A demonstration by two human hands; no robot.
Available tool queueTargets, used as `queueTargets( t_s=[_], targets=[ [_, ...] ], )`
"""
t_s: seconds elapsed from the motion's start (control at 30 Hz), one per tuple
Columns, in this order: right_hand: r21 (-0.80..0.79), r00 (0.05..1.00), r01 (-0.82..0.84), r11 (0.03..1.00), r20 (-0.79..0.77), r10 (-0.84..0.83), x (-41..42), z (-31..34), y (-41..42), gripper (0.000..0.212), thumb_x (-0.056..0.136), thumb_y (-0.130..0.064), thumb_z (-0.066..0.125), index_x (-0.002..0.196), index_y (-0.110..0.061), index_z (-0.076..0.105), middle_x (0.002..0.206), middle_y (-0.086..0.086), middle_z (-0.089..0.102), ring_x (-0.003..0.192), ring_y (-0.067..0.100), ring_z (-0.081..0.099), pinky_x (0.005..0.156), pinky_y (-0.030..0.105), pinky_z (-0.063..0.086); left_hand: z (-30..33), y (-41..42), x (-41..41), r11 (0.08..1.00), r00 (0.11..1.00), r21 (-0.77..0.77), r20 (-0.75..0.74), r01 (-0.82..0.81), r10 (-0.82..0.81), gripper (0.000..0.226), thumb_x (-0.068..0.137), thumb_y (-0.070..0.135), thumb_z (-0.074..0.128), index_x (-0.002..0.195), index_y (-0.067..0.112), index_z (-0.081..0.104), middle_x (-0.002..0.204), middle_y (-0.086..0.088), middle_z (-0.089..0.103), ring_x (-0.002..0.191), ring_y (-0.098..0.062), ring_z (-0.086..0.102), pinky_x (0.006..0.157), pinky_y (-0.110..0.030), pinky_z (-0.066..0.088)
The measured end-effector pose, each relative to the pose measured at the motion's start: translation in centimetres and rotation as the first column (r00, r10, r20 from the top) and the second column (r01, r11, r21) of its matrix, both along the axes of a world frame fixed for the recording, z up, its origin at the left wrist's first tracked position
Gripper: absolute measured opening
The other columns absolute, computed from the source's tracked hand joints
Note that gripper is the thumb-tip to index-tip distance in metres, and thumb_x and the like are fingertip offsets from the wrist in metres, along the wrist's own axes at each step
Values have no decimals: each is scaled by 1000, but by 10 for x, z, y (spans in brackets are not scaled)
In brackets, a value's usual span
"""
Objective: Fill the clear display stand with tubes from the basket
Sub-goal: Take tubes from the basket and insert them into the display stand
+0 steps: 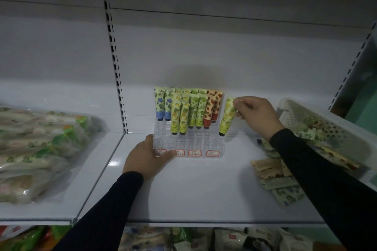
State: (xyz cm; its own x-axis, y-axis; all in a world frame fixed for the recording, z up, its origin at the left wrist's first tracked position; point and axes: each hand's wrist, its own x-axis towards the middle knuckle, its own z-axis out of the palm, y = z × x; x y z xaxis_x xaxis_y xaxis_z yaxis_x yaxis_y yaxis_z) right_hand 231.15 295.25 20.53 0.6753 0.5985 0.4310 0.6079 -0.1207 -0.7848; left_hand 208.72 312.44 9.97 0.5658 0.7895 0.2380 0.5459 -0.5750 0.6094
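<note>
A clear tiered display stand (195, 140) sits on the white shelf, with several tubes upright in its back rows: blue ones at left, yellow and green in the middle, red at right. My left hand (145, 158) rests flat against the stand's front left corner, holding nothing. My right hand (255, 115) pinches the top of a yellow-green tube (226, 117), which hangs cap down just right of the stand. The white perforated basket (289, 112) lies tipped at the far right, with tubes inside.
Several loose tubes (275, 177) are spilled on the shelf under my right forearm. Bagged goods (34, 149) fill the shelf section at left. A slotted upright (116, 67) divides the back panels. More packages (204, 238) show on the shelf below.
</note>
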Motion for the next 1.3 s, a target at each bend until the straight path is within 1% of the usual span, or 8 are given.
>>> queueTargets(
  t_s=[0.07, 0.17, 0.33, 0.47, 0.6, 0.87, 1.0, 1.3],
  targets=[
    [12, 999, -34, 999, -7, 34, -6, 0, 8, 14, 95, -26, 60, 90, -22, 71, 74, -3, 71, 61, -2, 63, 68, 16, 51, 0, 0, 0, 1000, 1000, 0, 1, 0, 0, 75, 77, 67, 63, 129, 17, 44, 119, 0, 61, 101, -16, 55, 73, -25, 36],
    [58, 996, -82, 995, -38, 85, -18, -2, 21, 10, 91, -25, 66, 86, -20, 74, 75, 3, 74, 63, 3, 67, 69, 16, 54, 0, 0, 0, 1000, 1000, -1, 7, 8, -8, 74, 77, 66, 64, 129, 18, 44, 119, 2, 61, 90, -9, 48, 73, -23, 35],
    [77, 993, -119, 990, -15, 120, -41, -8, 40, 12, 88, -25, 69, 89, -14, 75, 69, -2, 72, 60, 2, 67, 64, 11, 52, -1, 2, -1, 1000, 1000, -5, 28, 8, -8, 77, 75, 69, 64, 127, 17, 45, 116, 2, 62, 96, -13, 55, 72, -24, 36],
    [104, 991, -127, 986, -27, 131, -55, -14, 53, 14, 88, -25, 70, 92, -13, 76, 72, 1, 73, 64, 8, 69, 68, 20, 57, -2, 2, -1, 1000, 1000, 1, 19, 15, -15, 78, 75, 69, 63, 129, 17, 44, 118, 2, 61, 99, -14, 55, 73, -24, 36],
    [73, 991, -135, 988, 21, 134, -64, -19, 61, 13, 89, -26, 68, 91, -16, 75, 73, -2, 73, 65, 7, 69, 69, 19, 57, -3, 4, 0, 1000, 1000, 1, 11, 20, -20, 80, 75, 71, 62, 132, 19, 42, 120, 2, 61, 102, -14, 55, 74, -23, 36],
    [3, 989, -107, 994, 100, 106, -74, -27, 70, 18, 91, -26, 65, 86, -12, 76, 72, 0, 72, 67, 13, 69, 77, 37, 58, -9, 10, 1, 1000, 1000, 3, 27, 15, -15, 67, 71, 75, 62, 115, 27, 45, 107, 7, 63, 85, -9, 51, 68, -26, 38],
    [3, 993, -89, 996, 80, 89, -74, -25, 72, 19, 91, -26, 66, 83, -11, 75, 70, 0, 71, 66, 14, 69, 76, 37, 59, -8, 9, 1, 1000, 1000, 6, 25, 14, -14, 72, 73, 72, 63, 122, 23, 45, 110, 6, 61, 93, -14, 55, 72, -25, 37],
    [-51, 980, -19, 999, 196, 28, -70, -25, 78, 28, 91, -29, 65, 77, -7, 73, 69, 3, 70, 65, 15, 65, 68, 23, 53, -8, 9, 2, 1000, 999, 15, 33, 20, -20, 74, 74, 71, 63, 126, 21, 45, 115, 4, 62, 94, -13, 54, 73, -24, 37]
  ],
)
